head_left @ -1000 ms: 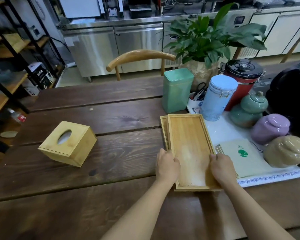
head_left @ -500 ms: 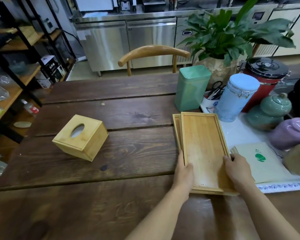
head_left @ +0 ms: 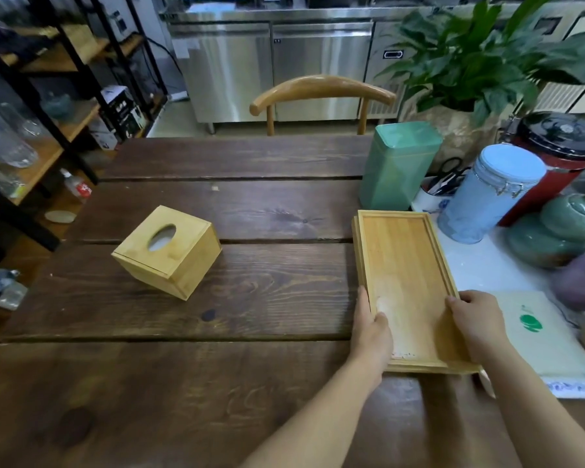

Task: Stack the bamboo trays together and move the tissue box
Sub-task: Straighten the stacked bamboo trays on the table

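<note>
Left hand: closed on the left long rim of the top bamboo tray, thumb lying inside on its floor, fingers tucked under out of sight.
Right hand: gripped the tray's right long rim, thumb hooked over the edge.
Top bamboo tray: shallow, rectangular, pale golden slats with a raised lip, a whitish worn patch near the hands.
Lower bamboo tray: only a thin sliver showed along the left side, nested under the top one.
Trays' place: right half of the table, near its front edge, partly over a white mat.
Tissue box: square bamboo cube with an oval slot on top, on the table's left half, well apart from the trays.
Table: dark, grainy wooden planks.
</note>
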`<state>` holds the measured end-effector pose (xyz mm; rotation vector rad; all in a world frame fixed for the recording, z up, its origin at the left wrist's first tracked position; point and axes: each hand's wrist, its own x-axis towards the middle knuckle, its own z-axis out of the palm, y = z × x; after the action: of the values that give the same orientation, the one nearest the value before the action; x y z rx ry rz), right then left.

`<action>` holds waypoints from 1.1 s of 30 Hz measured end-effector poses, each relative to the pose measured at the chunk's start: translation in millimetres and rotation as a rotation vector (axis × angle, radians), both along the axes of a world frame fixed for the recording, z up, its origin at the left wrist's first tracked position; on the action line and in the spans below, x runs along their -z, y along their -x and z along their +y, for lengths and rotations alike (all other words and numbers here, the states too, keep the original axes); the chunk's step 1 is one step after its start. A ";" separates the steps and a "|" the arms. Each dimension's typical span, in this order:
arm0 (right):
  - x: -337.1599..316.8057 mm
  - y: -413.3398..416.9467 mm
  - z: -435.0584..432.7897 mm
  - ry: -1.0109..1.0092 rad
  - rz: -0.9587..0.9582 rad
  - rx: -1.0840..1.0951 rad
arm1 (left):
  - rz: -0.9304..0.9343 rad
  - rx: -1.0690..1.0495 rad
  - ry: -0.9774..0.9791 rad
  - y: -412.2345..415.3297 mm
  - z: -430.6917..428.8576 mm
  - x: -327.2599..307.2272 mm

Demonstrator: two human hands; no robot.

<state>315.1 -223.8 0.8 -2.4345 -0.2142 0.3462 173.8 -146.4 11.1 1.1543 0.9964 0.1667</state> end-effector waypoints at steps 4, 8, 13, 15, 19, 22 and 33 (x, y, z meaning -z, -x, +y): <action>2.4 -3.0 3.3 -0.011 0.005 0.001 | 0.002 -0.002 -0.001 -3.6 4.0 0.7; 3.5 -4.0 2.9 -0.025 0.018 0.004 | 0.009 0.005 -0.005 -5.6 4.0 3.0; 3.9 -5.7 3.6 -0.040 0.020 -0.005 | 0.012 0.016 -0.022 -8.2 2.2 4.1; 4.4 -6.4 3.6 -0.043 0.016 -0.007 | 0.010 0.014 -0.032 -8.8 3.0 5.0; 5.8 -6.4 2.6 -0.033 -0.003 -0.023 | 0.015 0.018 -0.043 -8.7 3.6 5.3; 6.9 -6.1 0.9 -0.015 -0.061 -0.055 | 0.011 0.020 -0.050 -8.8 3.9 6.9; 6.7 -6.0 -3.2 -0.040 -0.079 -0.099 | 0.004 0.049 -0.054 -4.7 4.5 6.0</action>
<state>321.1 -227.0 -5.9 -2.4056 -0.3736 0.2863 178.4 -141.9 5.1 1.2277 0.9711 0.1539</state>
